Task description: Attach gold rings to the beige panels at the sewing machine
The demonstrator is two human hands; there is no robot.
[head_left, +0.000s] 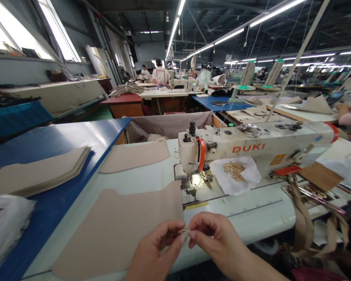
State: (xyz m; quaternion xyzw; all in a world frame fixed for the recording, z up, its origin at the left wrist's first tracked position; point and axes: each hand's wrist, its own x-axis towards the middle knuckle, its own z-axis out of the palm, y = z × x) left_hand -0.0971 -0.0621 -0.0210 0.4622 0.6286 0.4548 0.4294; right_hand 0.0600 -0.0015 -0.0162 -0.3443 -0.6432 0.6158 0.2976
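My left hand (155, 249) and my right hand (213, 236) meet at the front edge of the sewing table, fingers pinched together on one small tan piece (183, 231) held between them. Just left of the hands lies a large beige fabric panel (119, 226) flat on the table. Behind the hands stands a white DUKI sewing machine (251, 148) with its needle area (196, 179) lit. A heap of small gold rings (234, 171) rests on white plastic under the machine arm.
A stack of beige panels (38, 171) sits on the blue side table (61, 140) at left. Another beige panel (134, 156) lies behind. Tan straps (304, 218) hang at right. White wadding (6, 226) is at far left. People work at distant tables.
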